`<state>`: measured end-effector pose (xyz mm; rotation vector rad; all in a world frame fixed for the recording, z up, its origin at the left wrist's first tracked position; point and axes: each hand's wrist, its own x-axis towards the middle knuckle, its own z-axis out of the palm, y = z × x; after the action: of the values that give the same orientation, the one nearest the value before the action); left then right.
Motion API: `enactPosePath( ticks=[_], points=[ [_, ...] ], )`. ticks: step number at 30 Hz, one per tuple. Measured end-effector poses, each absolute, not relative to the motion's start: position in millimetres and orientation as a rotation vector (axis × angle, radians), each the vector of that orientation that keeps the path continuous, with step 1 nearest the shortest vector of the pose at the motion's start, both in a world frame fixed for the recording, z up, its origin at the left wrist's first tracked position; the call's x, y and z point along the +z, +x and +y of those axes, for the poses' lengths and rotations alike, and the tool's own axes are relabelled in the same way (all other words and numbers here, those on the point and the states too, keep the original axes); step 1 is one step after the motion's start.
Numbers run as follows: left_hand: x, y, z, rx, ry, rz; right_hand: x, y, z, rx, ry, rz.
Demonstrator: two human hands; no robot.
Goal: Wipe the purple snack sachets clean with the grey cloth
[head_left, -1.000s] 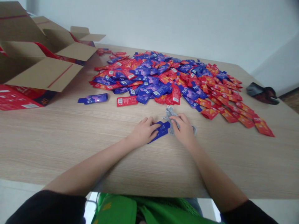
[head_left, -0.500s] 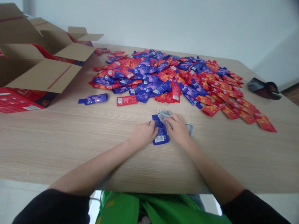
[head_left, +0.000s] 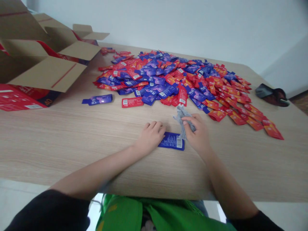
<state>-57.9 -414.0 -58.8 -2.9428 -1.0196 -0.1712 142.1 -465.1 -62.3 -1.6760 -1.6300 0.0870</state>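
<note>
A blue spouted pouch lies on the table right in front of me, turned sideways, its barcode end to the right. My left hand has its curled fingers on the pouch's left end and hides that end. In my right hand a crumpled grey cloth is pinched between thumb and fingers. The cloth hangs just above the pouch's right end, its lower edge overlapping the pouch; whether they touch I cannot tell.
Beyond my hands spreads a large heap of red and blue pouches. A single blue pouch and a red pouch lie before it. Open cardboard boxes stand at the left. A dark, glossy object lies far right.
The blue pouch has turned from upright to sideways, barcode end now right. My right hand has moved right with the cloth, which is now bunched and lifted off the pouch's upper part.
</note>
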Motion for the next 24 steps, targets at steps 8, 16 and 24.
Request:
enactPosePath(
  ticks=[8, 16, 24],
  points=[
    [-58.6, -99.9, -417.3, -0.084, -3.163, -0.799, -92.9, 102.9, -484.0, -0.125, -1.819, -2.166],
    [-88.8, -113.8, -417.1, -0.237, -3.096, -0.889, -89.4, 131.4, -455.3, -0.005, -1.762, -1.969],
    [-92.5, -101.0, -422.2, -0.241, -3.055, -0.911, -87.1, 74.5, -449.1, -0.034, -1.784, -2.072]
  ],
)
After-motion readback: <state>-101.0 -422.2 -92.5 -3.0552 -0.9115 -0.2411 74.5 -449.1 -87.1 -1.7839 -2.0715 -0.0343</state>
